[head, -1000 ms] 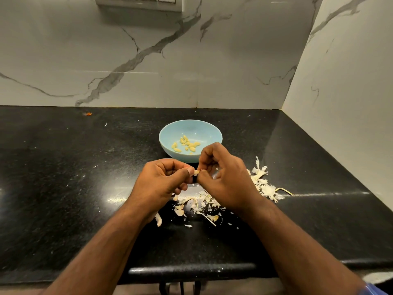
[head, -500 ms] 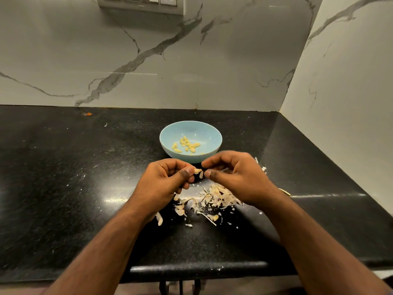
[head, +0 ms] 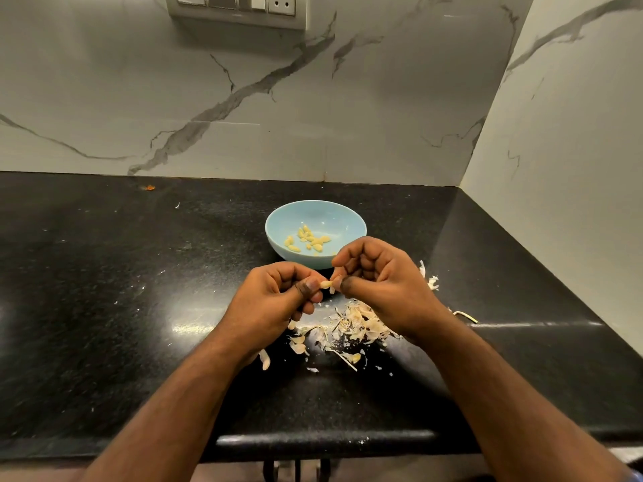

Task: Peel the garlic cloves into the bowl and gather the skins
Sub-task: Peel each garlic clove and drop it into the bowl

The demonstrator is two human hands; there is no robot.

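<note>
A small pale garlic clove is held between both hands just in front of the light blue bowl. My left hand pinches its left end with thumb and forefinger. My right hand, fingers curled, pinches the clove's right end. Several peeled yellow cloves lie in the bowl. A heap of papery garlic skins lies on the black counter below my hands, partly hidden by my right wrist. More skins show to the right of my right hand.
The black stone counter ends in a rounded front edge. Marble walls close off the back and the right side. A switch panel sits high on the back wall. An orange scrap lies at the far left.
My right hand has turned and curled tighter at the clove. The hands have stayed together over the skins; the view shifted slightly.
</note>
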